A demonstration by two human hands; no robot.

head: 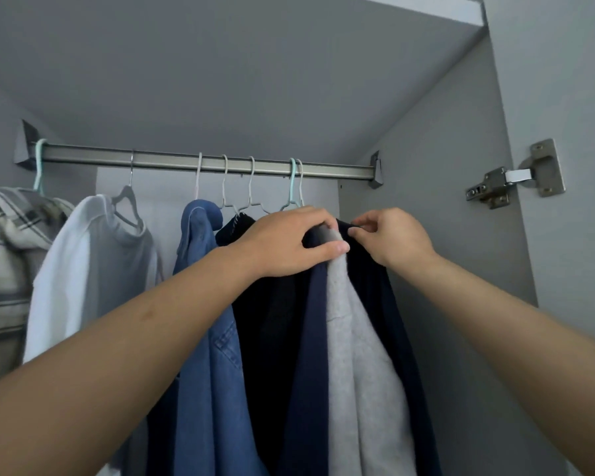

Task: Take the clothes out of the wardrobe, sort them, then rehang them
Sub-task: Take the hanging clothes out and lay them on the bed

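A metal rail (pixel 172 160) spans the grey wardrobe, with clothes hanging on hangers. At the right end hangs a navy garment with a light grey lining (pixel 358 338). My left hand (pixel 289 242) grips its shoulder at the top, thumb pressed on the grey fabric. My right hand (pixel 389 235) pinches the dark collar edge just to the right. To the left hang a black garment (pixel 265 321), a blue denim shirt (pixel 203 286), a white and grey top (pixel 93 262) and a plaid shirt (pixel 7 252).
The wardrobe's right wall (pixel 443 235) stands close to the navy garment. A metal door hinge (pixel 516 176) sits on the right side panel. Several white and mint hanger hooks (pixel 294 180) crowd the rail above my hands.
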